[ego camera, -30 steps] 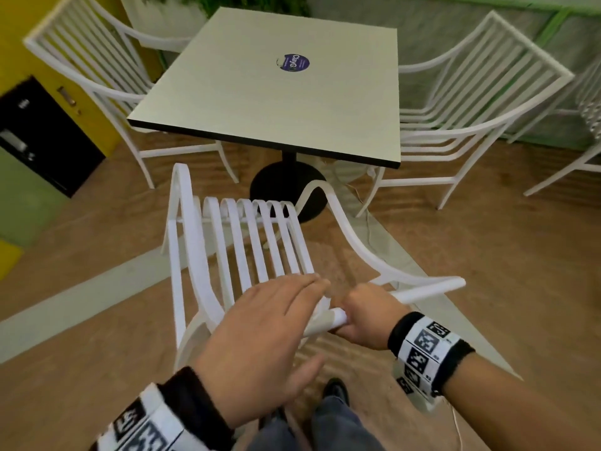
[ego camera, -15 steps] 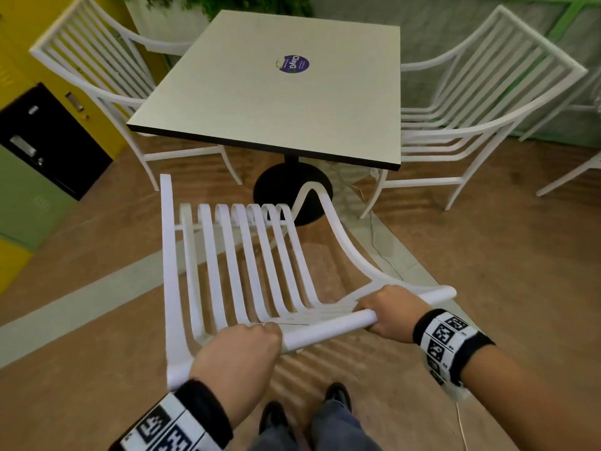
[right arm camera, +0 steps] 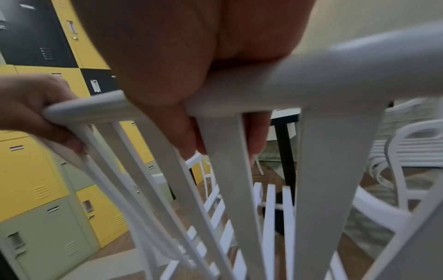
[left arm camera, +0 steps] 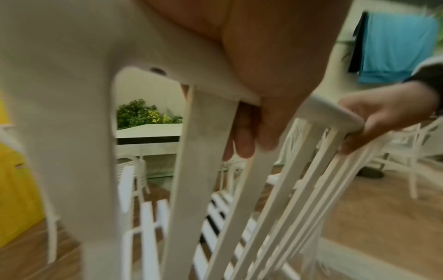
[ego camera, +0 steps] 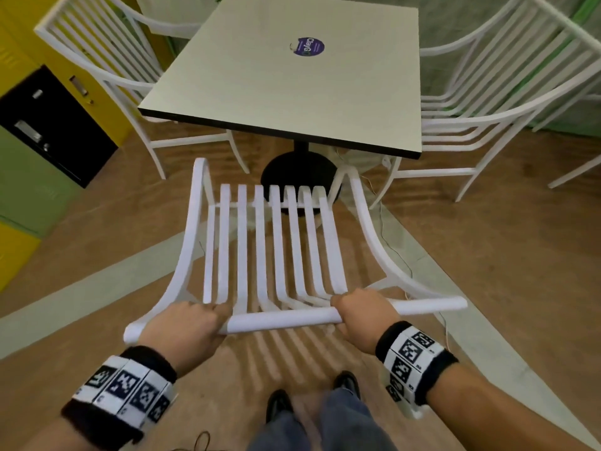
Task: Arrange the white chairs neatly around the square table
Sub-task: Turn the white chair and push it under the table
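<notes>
A white slatted chair (ego camera: 276,242) stands in front of me, its seat facing the square table (ego camera: 292,79). My left hand (ego camera: 185,327) grips the left part of its top rail (ego camera: 283,319); my right hand (ego camera: 361,315) grips the right part. In the left wrist view my left hand (left arm camera: 246,121) has its fingers curled round the rail, and the right hand (left arm camera: 374,117) shows farther along. In the right wrist view my right hand (right arm camera: 191,94) wraps the rail (right arm camera: 311,79). Two more white chairs stand at the table, one at its left (ego camera: 107,60), one at its right (ego camera: 507,89).
Yellow, black and green lockers (ego camera: 39,131) line the left wall. The table stands on a black round base (ego camera: 299,174) just past the chair's seat. A thin cable (ego camera: 396,252) runs over the wood floor at right. My shoes (ego camera: 279,405) are right behind the chair.
My left hand went from hovering open over the back rail to gripping it. The chair has turned square to the table, and its front edge is nearer the black base.
</notes>
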Tool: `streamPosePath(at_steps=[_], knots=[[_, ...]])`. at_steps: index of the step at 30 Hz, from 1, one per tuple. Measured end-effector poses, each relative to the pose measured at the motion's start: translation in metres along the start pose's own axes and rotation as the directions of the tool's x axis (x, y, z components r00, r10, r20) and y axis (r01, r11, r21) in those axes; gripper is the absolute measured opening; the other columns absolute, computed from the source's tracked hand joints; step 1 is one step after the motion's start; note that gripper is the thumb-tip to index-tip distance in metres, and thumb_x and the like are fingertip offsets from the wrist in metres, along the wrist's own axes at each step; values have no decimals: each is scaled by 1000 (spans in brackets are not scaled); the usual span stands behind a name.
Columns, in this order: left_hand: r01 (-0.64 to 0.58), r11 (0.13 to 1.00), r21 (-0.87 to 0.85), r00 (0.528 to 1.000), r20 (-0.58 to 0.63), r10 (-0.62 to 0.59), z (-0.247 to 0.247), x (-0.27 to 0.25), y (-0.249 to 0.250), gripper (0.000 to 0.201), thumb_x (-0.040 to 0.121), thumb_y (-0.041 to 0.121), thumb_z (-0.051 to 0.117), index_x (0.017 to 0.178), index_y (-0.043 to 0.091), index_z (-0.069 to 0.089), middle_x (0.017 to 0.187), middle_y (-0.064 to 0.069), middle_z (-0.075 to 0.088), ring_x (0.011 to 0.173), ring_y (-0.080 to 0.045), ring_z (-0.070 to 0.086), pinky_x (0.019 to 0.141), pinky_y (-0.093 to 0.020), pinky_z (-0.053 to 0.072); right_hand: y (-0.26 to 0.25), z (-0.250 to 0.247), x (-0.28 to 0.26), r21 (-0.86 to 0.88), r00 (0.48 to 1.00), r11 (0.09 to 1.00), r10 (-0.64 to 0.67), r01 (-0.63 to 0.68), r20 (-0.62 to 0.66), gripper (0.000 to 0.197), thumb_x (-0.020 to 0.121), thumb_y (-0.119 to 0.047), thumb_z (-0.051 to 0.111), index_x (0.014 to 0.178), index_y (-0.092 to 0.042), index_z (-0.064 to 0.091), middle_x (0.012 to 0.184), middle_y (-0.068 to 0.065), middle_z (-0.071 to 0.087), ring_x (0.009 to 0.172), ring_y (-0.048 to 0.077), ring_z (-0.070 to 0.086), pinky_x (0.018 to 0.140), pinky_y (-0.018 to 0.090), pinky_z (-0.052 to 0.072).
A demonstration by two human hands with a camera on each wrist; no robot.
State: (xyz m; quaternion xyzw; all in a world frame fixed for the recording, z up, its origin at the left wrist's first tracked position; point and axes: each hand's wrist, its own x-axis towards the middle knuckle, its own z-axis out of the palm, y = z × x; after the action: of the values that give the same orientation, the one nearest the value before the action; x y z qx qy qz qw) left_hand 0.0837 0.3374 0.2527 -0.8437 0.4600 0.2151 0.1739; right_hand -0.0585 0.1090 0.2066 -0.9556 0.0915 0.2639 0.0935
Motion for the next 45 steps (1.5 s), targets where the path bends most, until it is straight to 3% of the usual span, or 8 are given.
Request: streamPosePath(at_steps=[4,10,16,19,22,27,32,45], knots=[[-17,999,-28,1000,-25,16,29,20,-31,15,94,35,45,106,29,52,94,2,69,84,-22,66,73,-32,48,-23,4,16,10,999,999,37,-37,4,19,91,-21,51,107,-15,58,99,8,66,86,27,62,77,38,50],[1,995,-105,995,-104,-12,63,33,-70,13,77,31,70,81,28,58,63,1,68,54,-26,64,51,-32,50,-54,4,40,-57,999,997,47,-47,11,18,92,-20,51,107,-14,58,95,8,66,82,26,63,71,37,49],[-44,984,-171,997,-67,33,47,25,-54,16,87,47,54,96,35,50,87,8,62,80,-14,62,73,-29,51,-41,7,32,88,999,996,23,-20,-38,41,85,-42,60,120,-22,54,101,2,67,86,21,63,76,36,54],[-66,965,-252,996,-71,50,48,30,-32,62,81,55,59,135,31,40,136,8,53,111,-15,58,93,-31,49,-17,13,14,118,997,993,22,-13,-79,64,77,-50,65,132,-24,47,121,-1,61,105,21,58,93,39,48],[-79,967,-244,995,-71,63,42,41,-10,73,82,55,60,143,28,29,145,6,43,119,-16,53,98,-32,46,4,14,7,111,996,994,34,-24,-82,60,76,-48,66,128,-23,48,122,-2,59,105,19,55,93,38,47],[-9,971,-238,998,55,23,35,53,-14,35,87,36,54,120,28,51,114,6,63,95,-14,63,80,-29,52,-1,13,23,-26,996,995,94,-93,13,38,86,-49,57,111,-21,59,99,2,67,83,22,65,71,35,54],[-20,976,-215,989,139,51,34,55,-44,15,84,33,51,96,30,59,83,7,58,70,-12,55,66,-24,47,-22,14,36,-97,993,991,100,-95,57,30,92,-42,50,106,-19,62,96,5,69,83,24,65,71,34,49],[-97,989,-107,982,151,113,47,62,-141,25,83,16,48,100,30,60,96,4,67,87,-15,62,79,-28,51,-95,-7,68,53,991,991,115,-119,65,23,91,-30,48,110,-22,56,101,5,68,88,27,64,73,36,48]])
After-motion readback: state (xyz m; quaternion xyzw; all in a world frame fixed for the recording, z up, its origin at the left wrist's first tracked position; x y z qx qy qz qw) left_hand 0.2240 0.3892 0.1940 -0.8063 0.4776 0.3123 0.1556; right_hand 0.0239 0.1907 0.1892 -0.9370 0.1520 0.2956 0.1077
